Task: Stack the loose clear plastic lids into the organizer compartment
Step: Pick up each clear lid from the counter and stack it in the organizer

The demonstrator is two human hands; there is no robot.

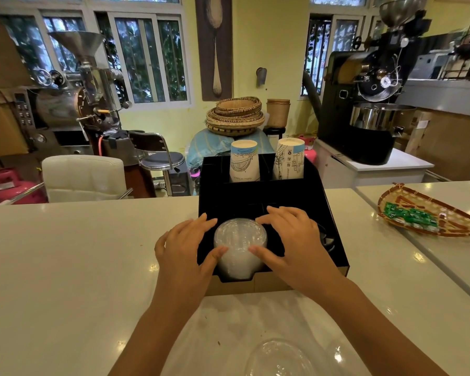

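The bottom of the lid stack sits down inside the black organizer, so I can't see it. One loose lid on the counter is cut off by the bottom edge. The right hand hides the next compartment. Both elbows run out of the picture.

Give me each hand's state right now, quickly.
Left hand: closed around the stack of clear lids in the organizer.
Right hand: closed on the same stack, opposite side.

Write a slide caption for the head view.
Both hands steady a stack of clear plastic lids inside a black organizer.
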